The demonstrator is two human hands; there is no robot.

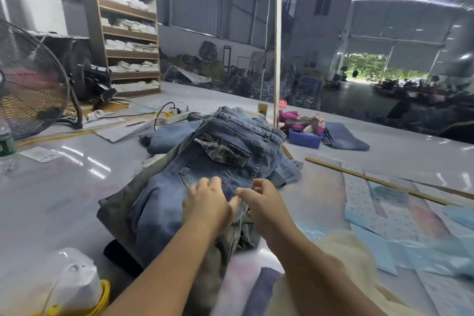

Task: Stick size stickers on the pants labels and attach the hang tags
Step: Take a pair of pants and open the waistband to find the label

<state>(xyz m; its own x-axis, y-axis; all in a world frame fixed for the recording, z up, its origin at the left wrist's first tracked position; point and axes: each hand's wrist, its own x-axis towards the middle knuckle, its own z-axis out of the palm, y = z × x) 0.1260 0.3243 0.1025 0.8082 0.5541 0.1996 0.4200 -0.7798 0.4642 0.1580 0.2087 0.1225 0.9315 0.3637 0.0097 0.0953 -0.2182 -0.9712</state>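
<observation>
Pants [205, 161] of blue denim lie folded on top of a heap of other jeans in the middle of the glossy grey counter [64, 195], back side up, with a camouflage-patterned pocket flap [223, 151] showing below the waistband. Both bare forearms reach in from the bottom edge onto the near part of the top pair. The left hand [207, 202] lies palm-down on the denim, its fingers [205, 183] fairly straight and close together, the tips just under the back pocket. The right hand [264, 200] sits just beside it, touching or nearly touching the left thumb; its fingers [259, 183] are loosely curled with the forefinger reaching toward the left hand, and whether they pinch cloth or anything small cannot be told. Sheets of size stickers [359, 195] on pale blue backing lie spread on the counter to the right, well apart from the hands, with a long wooden stick [372, 179] lying across their far side. Farther back on the right are a blue plastic bin [305, 139] and another folded pair of jeans [343, 139]. On the left stand a floor fan [30, 82], a green-labelled bottle [6, 146] and a white power strip [174, 117] with a yellow cable, and behind them a wooden shelf unit [128, 38] stacked with white bundles.
</observation>
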